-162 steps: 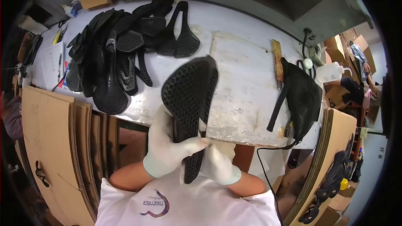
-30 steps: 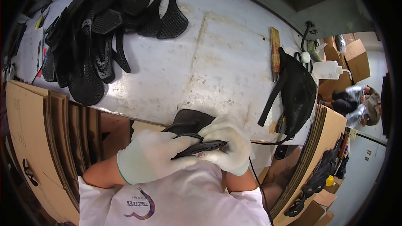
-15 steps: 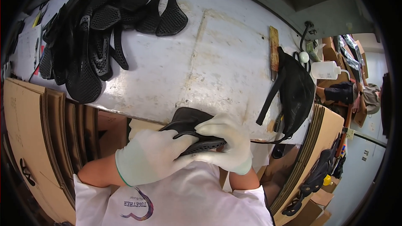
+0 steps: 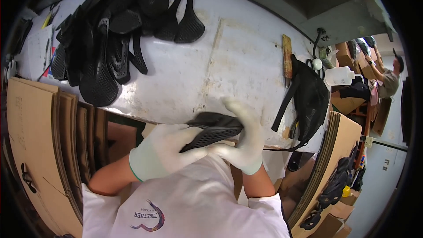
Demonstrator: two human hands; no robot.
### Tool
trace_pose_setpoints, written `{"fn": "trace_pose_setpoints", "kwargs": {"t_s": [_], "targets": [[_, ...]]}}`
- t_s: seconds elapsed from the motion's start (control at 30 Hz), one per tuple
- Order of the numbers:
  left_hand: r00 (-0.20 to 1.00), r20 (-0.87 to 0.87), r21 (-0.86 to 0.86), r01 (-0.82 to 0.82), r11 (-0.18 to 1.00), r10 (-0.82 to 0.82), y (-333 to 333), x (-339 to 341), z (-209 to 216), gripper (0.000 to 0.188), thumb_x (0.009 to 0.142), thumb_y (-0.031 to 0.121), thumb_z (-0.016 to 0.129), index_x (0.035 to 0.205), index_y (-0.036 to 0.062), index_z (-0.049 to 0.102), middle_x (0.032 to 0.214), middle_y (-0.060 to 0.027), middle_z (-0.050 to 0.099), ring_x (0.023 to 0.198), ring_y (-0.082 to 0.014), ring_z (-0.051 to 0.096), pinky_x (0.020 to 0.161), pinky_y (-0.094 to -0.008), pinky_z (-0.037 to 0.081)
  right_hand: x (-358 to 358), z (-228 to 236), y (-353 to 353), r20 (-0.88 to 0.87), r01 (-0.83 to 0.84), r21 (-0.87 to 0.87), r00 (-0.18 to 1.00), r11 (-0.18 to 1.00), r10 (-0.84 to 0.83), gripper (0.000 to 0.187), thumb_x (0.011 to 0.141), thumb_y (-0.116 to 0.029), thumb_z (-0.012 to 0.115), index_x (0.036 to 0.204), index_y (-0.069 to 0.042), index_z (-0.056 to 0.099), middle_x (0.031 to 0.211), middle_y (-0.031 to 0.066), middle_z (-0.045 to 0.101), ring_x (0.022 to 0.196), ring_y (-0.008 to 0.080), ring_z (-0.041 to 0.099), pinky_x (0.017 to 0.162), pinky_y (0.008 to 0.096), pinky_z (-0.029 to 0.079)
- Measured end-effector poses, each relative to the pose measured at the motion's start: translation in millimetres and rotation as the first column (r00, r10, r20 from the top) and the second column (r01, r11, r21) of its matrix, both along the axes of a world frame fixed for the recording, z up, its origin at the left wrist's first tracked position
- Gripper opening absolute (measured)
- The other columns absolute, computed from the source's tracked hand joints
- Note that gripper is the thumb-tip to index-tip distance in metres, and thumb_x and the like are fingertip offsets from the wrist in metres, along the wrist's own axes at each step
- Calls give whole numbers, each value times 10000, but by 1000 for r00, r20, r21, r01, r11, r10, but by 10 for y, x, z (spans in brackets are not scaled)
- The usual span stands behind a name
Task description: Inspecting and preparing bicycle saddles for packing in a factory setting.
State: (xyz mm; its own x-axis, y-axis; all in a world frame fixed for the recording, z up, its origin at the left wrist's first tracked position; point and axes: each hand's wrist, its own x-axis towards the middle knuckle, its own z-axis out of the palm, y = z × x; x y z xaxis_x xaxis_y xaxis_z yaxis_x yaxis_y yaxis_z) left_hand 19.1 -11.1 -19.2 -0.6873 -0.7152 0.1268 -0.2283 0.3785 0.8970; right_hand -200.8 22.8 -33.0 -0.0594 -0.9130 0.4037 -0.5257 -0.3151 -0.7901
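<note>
Blk pad (image 4: 211,137) is at the table's (image 4: 246,61) near edge, w/ mesh side facing the wearer, tilted; can't tell if it touches the table. L hand (image 4: 165,150) grips pad's L end. R hand (image 4: 249,139) is spread wide round its R end, fingers up & blurred; can't tell if it's touching.

Risks, my read: pad could slip or twist, b/c L hand prob. bears most of the load & smooth gloves may not grip well. Pad's far side could scrape the table's edge, b/c it's so close. Pile (image 4: 99,89) on the table's L half could slide if bumped, b/c its pieces overlap loosely. Bag (image 4: 310,101) at the table's R end could get dragged if its cord, by the near edge, is snagged.

Counts: pad in hand, 1; gloved hands, 2. Pile: many, overlap too much for an exact no. On table's R part: bag 1, wood-handled tool (image 4: 287,57) 1, white bottle (image 4: 338,76) 1, by the R edge. Table's far L: paper (image 4: 38,55) 1 stack, pen (image 4: 47,48) 1, yellow tool (image 4: 47,19) 1. Cardboard (image 4: 33,141): 2 stacks, one each side of table front; sheets too tight to count. Co-worker (image 4: 389,81) 1, beyond table's R end.
</note>
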Motion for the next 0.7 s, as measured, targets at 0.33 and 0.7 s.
{"fn": "trace_pose_setpoints", "kwargs": {"t_s": [0.33, 0.7], "targets": [[798, -602, 659, 476, 583, 29, 216, 236, -259, 409, 776, 33, 725, 1159, -95, 664, 925, -145, 700, 833, -188, 674, 743, -315, 525, 145, -91, 71, 662, -422, -470, 413, 775, 626, 358, 972, -218, 719, 949, 138, 692, 851, 235, 734, 820, 375, 746, 731, 482, 613], [945, -302, 12, 139, 990, -129, 27, 253, 392, 576, 683, 244, 980, 1115, -41, 727, 1115, -194, 750, 1046, -325, 729, 875, -397, 571, -36, 276, 146, 163, -470, -312, 830, 825, 534, 135, 822, -94, 757, 879, 22, 718, 791, 128, 729, 711, 307, 726, 693, 397, 619]]}}
